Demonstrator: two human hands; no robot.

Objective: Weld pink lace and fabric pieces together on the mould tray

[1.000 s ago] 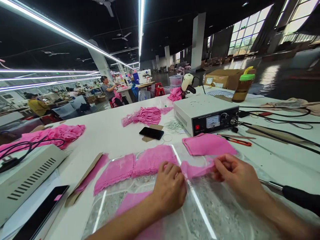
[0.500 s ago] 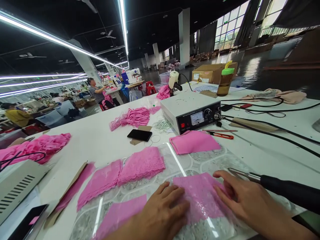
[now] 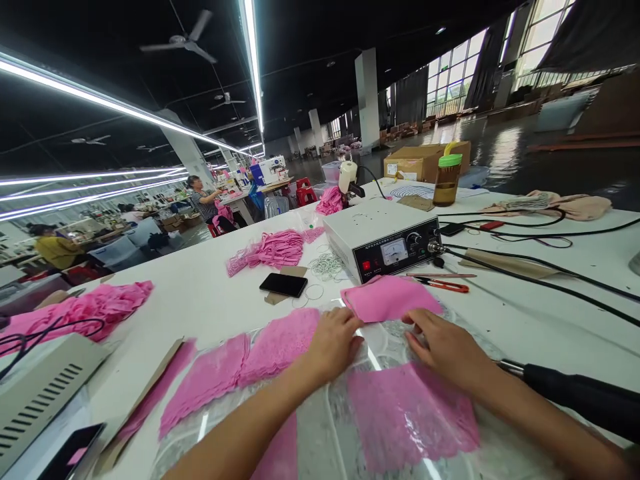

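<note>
My left hand point(image 3: 336, 341) is at the near left edge of a folded pink fabric stack point(image 3: 393, 298), fingertips by its edge and thumb apart. At the stack's near right edge is my right hand point(image 3: 443, 343), thumb and fingers spread. Neither hand visibly grips anything. Nearer to me, a flat pink fabric piece point(image 3: 410, 417) lies on the clear patterned plastic sheet point(image 3: 320, 413). More lace-edged pink pieces point(image 3: 215, 370) lie left of my left hand, and another pink piece point(image 3: 280, 450) is partly hidden behind my left forearm.
Behind the stack stands a control box point(image 3: 385, 240) with a meter and black cables. A black-handled tool point(image 3: 575, 393) lies to the right. Red-handled snips point(image 3: 447, 285), a phone point(image 3: 283, 285), pink strap bundles point(image 3: 275, 248) and a drink bottle point(image 3: 447, 181) are on the table.
Both hands have moved forward from the near pink piece to the folded stack behind it. The near piece now lies uncovered by my hands. The view has tilted up slightly.
</note>
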